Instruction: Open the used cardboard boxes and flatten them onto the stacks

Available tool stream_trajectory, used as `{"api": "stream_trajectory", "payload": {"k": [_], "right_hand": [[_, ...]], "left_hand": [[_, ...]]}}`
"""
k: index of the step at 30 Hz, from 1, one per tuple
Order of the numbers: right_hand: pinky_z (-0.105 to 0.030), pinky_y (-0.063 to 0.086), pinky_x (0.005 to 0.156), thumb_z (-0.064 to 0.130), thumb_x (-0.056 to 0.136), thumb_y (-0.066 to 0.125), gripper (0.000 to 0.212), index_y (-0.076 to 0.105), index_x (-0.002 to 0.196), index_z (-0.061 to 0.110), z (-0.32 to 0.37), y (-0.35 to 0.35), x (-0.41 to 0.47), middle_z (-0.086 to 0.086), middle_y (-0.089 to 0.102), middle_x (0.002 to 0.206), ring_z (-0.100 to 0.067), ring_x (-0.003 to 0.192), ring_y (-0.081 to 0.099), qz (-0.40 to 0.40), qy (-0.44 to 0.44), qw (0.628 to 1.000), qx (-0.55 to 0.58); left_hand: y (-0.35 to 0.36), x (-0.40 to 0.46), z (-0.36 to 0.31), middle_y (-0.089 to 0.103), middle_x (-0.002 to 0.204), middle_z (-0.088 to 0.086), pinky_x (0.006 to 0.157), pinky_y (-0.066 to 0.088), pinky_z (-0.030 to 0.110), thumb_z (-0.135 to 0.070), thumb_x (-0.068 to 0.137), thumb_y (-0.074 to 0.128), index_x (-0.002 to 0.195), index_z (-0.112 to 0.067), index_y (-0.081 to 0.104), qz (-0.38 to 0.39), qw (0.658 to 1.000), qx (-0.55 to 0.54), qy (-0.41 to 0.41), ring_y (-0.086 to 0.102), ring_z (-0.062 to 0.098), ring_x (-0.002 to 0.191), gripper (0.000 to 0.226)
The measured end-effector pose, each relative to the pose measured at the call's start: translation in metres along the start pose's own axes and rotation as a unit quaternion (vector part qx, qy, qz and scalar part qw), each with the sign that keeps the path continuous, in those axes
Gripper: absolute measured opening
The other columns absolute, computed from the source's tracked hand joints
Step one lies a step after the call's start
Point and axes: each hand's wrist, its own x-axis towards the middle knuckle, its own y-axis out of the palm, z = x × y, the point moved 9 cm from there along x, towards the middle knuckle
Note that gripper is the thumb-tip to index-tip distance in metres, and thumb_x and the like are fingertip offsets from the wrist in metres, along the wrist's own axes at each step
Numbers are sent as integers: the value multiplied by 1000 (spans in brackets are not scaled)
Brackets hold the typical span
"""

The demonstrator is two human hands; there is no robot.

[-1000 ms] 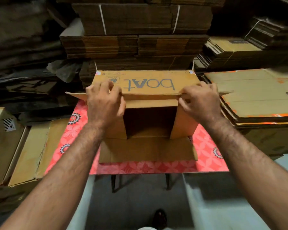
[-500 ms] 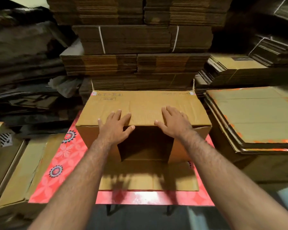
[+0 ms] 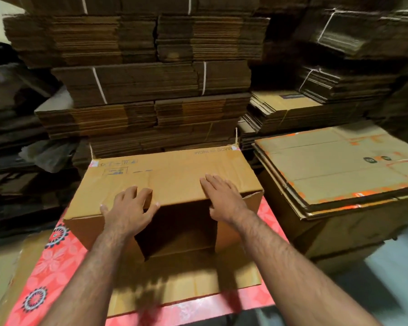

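A brown cardboard box (image 3: 172,175) lies on its side on a red patterned table (image 3: 57,257), its open end facing me and its lower flap spread flat toward the table's front edge. My left hand (image 3: 127,208) rests on the box's top panel at the near edge, fingers spread and slightly bent, thumb at the rim. My right hand (image 3: 222,198) lies flat on the same panel further right, fingers straight and pointing away from me. A stack of flattened boxes (image 3: 335,172) with orange marks stands just right of the table.
Tall bundles of flattened cardboard (image 3: 151,90) tied with white string fill the wall behind the table. More bundles (image 3: 339,83) rise at the back right. Flat cardboard sheets (image 3: 5,271) lean at the left of the table. Dark piles sit at the far left.
The box's raised top flap has gone down and both hands moved from gripping it to pressing the top panel. The view has come closer and tilted upward.
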Motion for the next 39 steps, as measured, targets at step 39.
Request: {"api": "stream_trajectory", "payload": {"k": [39], "right_hand": [[-55,6,126,53,107,31,64,27,162,22,70,5,66,-2,20,171,-21,158,15,-58,-16,998,17]], "left_hand": [[-7,-55,72,1,168,11,108,30,63,-33,63,76,152,-12,24,-228,950,-117,-180,15,37,150,105]]}}
